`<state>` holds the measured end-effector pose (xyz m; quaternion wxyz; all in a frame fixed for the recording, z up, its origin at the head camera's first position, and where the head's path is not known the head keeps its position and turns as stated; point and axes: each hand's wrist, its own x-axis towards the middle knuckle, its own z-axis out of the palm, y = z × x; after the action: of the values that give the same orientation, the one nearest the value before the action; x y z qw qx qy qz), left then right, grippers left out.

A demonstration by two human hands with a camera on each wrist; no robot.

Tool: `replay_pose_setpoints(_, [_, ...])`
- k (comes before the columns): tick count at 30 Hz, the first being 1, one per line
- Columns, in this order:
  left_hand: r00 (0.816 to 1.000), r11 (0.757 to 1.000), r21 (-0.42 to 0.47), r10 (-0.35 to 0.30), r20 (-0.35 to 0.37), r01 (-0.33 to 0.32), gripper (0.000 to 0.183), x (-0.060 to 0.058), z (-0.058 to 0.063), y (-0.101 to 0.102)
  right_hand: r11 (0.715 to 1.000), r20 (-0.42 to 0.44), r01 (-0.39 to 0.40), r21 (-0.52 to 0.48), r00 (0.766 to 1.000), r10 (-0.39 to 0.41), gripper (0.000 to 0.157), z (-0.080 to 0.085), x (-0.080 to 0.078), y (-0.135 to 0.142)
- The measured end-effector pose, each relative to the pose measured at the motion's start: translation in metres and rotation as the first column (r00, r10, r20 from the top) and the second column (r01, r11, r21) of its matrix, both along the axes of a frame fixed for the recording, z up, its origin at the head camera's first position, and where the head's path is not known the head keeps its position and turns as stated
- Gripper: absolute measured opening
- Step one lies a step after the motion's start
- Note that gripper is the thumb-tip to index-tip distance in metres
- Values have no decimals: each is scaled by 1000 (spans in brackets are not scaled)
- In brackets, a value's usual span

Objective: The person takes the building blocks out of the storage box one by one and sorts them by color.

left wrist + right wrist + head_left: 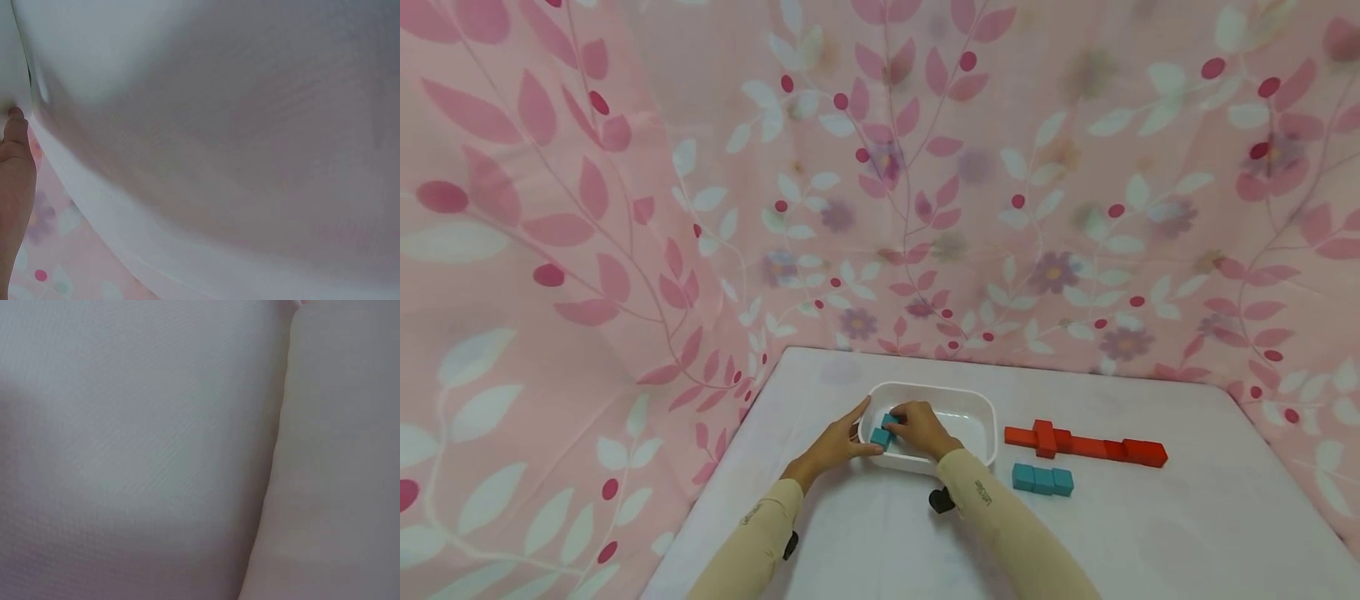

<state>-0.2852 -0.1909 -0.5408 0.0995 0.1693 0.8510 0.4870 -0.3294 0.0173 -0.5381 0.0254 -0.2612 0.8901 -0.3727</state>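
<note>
A white plastic tray (977,400) with rounded corners lies on the white-covered table. My right hand (922,427) reaches over its front rim and pinches a turquoise block (890,420) inside, near the left end. Just in front of that block is a second turquoise block (881,437), also within the tray. Around the tray's left end, my left hand (837,442) spreads its thumb and fingers, touching the wall. The left wrist view catches only part of the left hand (15,162) against the white tray. In the right wrist view, cloth and sleeve (337,456) fill the frame.
Right of the tray runs a line of red blocks (1088,447), with one red block (1044,438) lying crosswise on it. Nearer me, three turquoise blocks (1042,479) sit in a row. Pink floral cloth (925,208) hangs behind the table and along its left side.
</note>
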Motion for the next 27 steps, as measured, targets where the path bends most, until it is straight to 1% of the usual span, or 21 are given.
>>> replay_pose_setpoints(6, [1000, 1000, -25, 15, 18, -15, 106, -3, -1, 0, 998, -23, -22, 67, 999, 23, 29, 0, 0, 2])
replay_pose_setpoints(9, [1000, 999, -26, 19, 22, -18, 105, -3, -1, -1, 998, -32, -14, 68, 999, 16, 33, -3, 0, 4])
replay_pose_setpoints(11, [1000, 999, -28, 15, 17, -15, 106, -4, -2, -1, 999, -37, -9, 35, 999, 10, 33, -4, 0, 5])
replay_pose_setpoints(15, [1000, 1000, -28, 3, 0, -3, 107, -3, -2, -2, 999, -33, 32, -43, 999, -34, 35, -5, 1, 7])
replay_pose_setpoints(18, [1000, 999, -32, 0, -4, 0, 108, -2, -1, -2, 995, -49, 40, -93, 998, -44, 36, -4, 2, 8])
replay_pose_setpoints(24, [1000, 1000, -25, 7, 4, -7, 107, -1, 1, 0, 984, -70, -8, -181, 998, -4, 36, 2, 6, 17])
replay_pose_setpoints(27, [1000, 1000, -24, 16, 15, -16, 105, -1, 2, 0, 982, -73, -16, -191, 997, 2, 36, 3, 8, 23])
